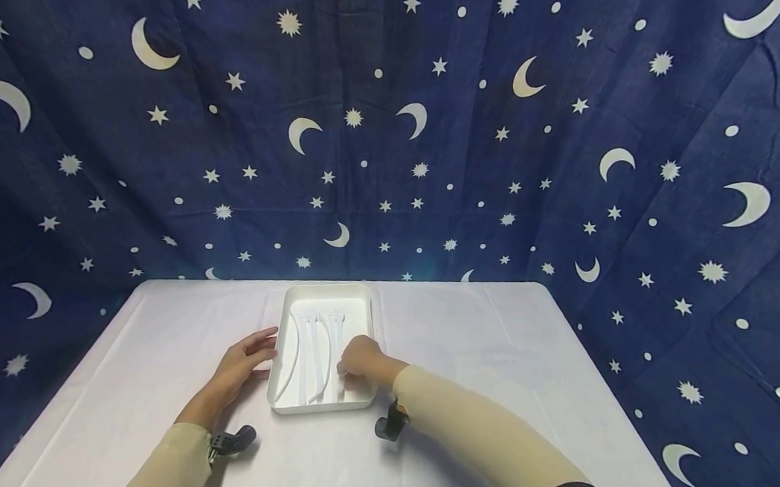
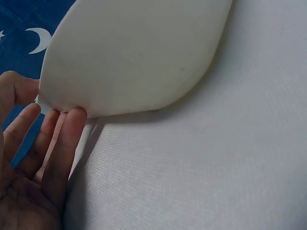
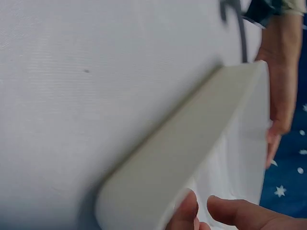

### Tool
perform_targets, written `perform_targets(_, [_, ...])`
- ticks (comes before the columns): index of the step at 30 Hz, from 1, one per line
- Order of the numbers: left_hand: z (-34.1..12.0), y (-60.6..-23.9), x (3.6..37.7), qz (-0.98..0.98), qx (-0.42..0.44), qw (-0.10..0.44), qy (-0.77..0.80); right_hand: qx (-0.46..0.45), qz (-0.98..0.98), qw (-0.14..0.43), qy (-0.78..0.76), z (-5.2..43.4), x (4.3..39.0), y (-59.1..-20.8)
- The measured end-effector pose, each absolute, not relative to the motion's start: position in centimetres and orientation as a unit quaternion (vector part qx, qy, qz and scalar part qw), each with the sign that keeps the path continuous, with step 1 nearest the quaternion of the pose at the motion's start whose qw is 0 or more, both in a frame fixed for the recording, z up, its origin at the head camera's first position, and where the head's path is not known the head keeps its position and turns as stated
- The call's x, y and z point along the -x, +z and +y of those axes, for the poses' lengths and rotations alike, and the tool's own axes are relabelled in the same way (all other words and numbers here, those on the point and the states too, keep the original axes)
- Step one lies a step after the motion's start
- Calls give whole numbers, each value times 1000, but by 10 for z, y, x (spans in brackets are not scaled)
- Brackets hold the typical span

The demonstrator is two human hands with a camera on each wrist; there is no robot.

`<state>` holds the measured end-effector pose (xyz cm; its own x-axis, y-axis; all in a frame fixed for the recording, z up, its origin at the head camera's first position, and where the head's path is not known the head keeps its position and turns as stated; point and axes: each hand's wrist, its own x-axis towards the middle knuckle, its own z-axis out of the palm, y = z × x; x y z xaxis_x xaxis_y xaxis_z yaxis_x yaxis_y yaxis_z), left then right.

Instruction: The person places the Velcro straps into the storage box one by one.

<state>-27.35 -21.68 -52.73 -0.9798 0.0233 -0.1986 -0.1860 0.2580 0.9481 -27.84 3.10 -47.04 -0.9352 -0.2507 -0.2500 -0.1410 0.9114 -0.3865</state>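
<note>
Fig.: white tray point(image 1: 367, 318) set lengthwise on a table point(image 1: 489, 369) under a white cloth, long axis running away from the person. Several white strips point(image 1: 319, 355) are laid inside it, roughly parallel to that axis, two of them bowed; exact kind of strip can't be told.

R hand point(image 1: 359, 357) is reached over the tray's right wall into the near half, fingers curled down onto the rightmost strip point(image 1: 338, 345); from the head view a pinch is suggested, and in the right wrist view two fingertips point(image 3: 230, 211) are seen drawn together just inside the wall, but whether anything is actually held can't be told. The strip extends from under the hand toward the far end, so the R hand is plainly the nearer one to it.

L hand point(image 1: 242, 365) is rested outside the tray, at its left wall near the front corner, fingers straight and relaxed; in the left wrist view the fingertips point(image 2: 72, 120) are seen touching the tray's outer wall, nothing grasped.

Surface & room: the cloth is smooth w/ faint creases. A dark-blue drape point(image 1: 397, 125) printed w/ moons and stars is hung behind and to both sides. Both forearms are covered by beige sleeves, w/ a wrist cam strapped on each
</note>
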Motion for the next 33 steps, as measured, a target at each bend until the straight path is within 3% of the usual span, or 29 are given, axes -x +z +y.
perform_targets(5, [-220, -529, 273, 788, 49, 82, 608, -6, 878, 210, -430, 40, 277, -453])
perform_targets(14, [-225, -540, 269, 789, 59, 80, 606, -63, 772, 277, -568, 84, 278, -449])
perform_targets(17, [-224, -540, 265, 785, 60, 79, 611, -46, 790, 243, -561, 105, 276, -447])
perform_targets(21, [-226, -530, 261, 805, 53, 66, 588, 25, 863, 139, -485, 136, 278, -447])
perform_targets(26, [-226, -493, 274, 904, -26, -2, 428, 147, 934, 30, -325, 178, 289, -435])
perform_targets(33, [-200, -433, 304, 960, -170, -114, 189, 241, 950, -15, -198, 193, 311, -409])
